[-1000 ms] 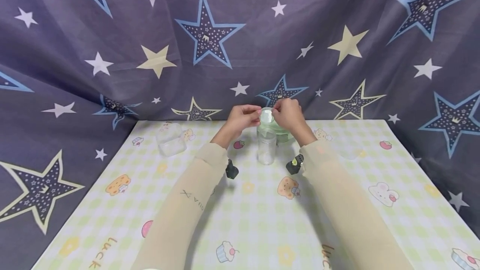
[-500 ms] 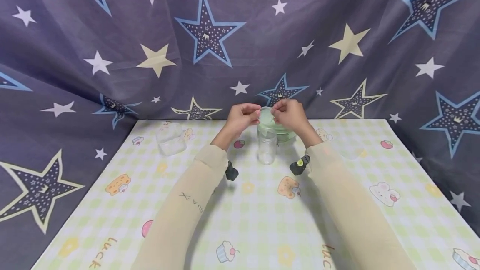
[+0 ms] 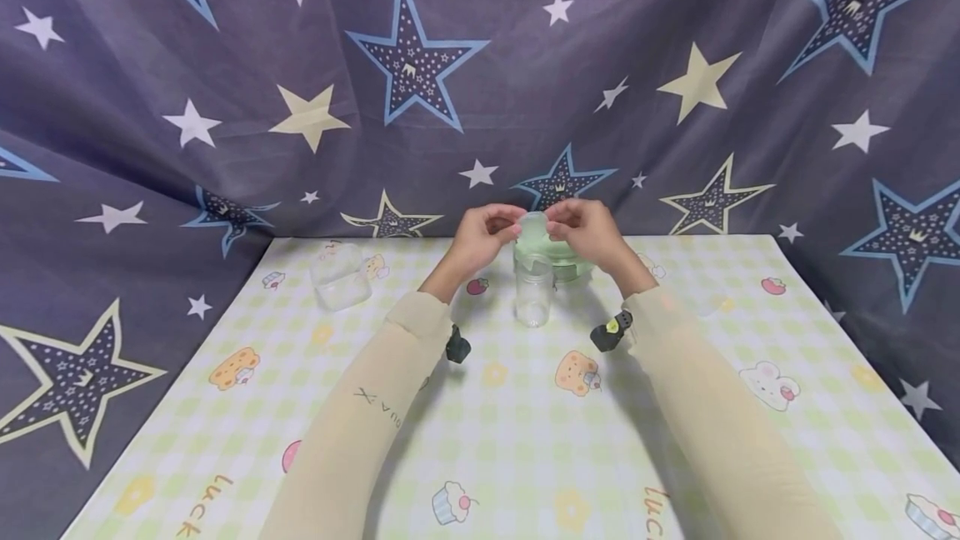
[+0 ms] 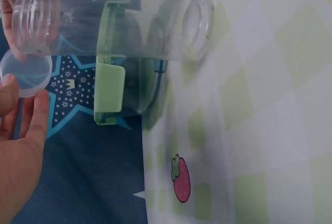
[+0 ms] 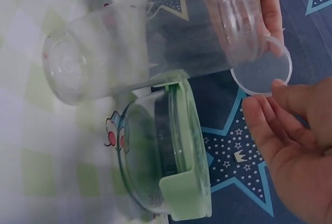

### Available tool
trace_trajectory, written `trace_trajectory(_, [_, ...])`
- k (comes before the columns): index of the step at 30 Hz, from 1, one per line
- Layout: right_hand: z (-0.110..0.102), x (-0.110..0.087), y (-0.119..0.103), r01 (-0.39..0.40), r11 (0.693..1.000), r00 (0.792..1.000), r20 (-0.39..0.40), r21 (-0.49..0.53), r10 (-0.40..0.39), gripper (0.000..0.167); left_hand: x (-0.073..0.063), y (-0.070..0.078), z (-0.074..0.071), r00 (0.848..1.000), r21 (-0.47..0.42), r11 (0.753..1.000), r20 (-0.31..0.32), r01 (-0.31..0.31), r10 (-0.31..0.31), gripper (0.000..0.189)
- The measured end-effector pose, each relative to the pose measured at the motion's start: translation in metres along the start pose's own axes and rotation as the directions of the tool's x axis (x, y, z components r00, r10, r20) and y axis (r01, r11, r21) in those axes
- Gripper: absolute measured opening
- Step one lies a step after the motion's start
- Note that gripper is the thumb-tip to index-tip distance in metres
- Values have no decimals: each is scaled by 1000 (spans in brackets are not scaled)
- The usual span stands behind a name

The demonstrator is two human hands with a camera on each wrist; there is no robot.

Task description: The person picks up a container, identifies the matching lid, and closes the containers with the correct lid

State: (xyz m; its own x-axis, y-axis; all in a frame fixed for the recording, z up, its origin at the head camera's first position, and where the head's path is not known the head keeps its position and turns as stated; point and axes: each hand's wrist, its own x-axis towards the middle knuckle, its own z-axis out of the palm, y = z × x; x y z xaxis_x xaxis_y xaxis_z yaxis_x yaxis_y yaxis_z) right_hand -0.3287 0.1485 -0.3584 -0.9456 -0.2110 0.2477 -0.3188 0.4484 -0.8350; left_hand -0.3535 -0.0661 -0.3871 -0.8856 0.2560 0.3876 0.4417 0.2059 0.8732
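Observation:
A clear round lid (image 3: 534, 223) is held up just above the mouth of a transparent plastic jar (image 3: 533, 305), which stands upright on the table with its screw neck bare. My left hand (image 3: 480, 240) pinches the lid's left edge between thumb and fingers. On the opposite edge, my right hand (image 3: 592, 232) pinches it the same way. In the right wrist view the lid (image 5: 263, 74) is apart from the threaded jar (image 5: 150, 40). Right behind the jar sits a glass container with a green clip lid (image 3: 566, 257), partly hidden by the jar and right hand.
A clear open plastic box (image 3: 342, 282) stands at the back left of the table. Green-and-white checked cloth (image 3: 495, 440) covers the tabletop. A dark star-patterned curtain (image 3: 420, 165) hangs close behind the table's back edge.
The lid has tilted between the fingers, and its bright glare is gone. My right hand and wrist have shifted slightly rightward. The jar and containers have stayed in place.

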Motion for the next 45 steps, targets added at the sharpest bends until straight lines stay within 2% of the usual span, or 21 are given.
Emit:
trace_trajectory(4, [0,-1,4,31,999,999,14,-38,-30,18,-3,0,-2,998,99,993,18,-60,59,19])
trace_trajectory(9, [1,-2,5,51,998,999,8,-33,-51,16,-5,1,-3,994,105,988,22,-113,111,18])
trace_trajectory(14, [2,-2,4,8,997,1000,20,71,-9,20,-6,-1,-2,991,84,987,12,-136,135,18])
trace_trajectory(17, [2,-1,4,-34,986,998,51,160,26,26,-6,-3,-1,990,82,987,12,-140,140,18])
trace_trajectory(20, [1,0,4,-59,976,995,94,209,40,34,-7,-4,-1,989,82,986,19,-148,146,19])
trace_trajectory(24, [0,2,4,-56,983,987,156,176,29,42,-8,-1,0,983,84,980,52,-183,179,20])
trace_trajectory(30, [-2,3,1,-35,994,974,225,103,11,43,-11,5,2,973,92,970,83,-223,216,22])
trace_trajectory(39, [-5,4,-2,-26,998,964,265,61,9,40,-12,4,3,978,35,979,63,-203,200,22])
trace_trajectory(45, [-5,4,-6,10,1000,959,283,25,-16,42,-14,1,2,983,34,983,41,-182,180,23])
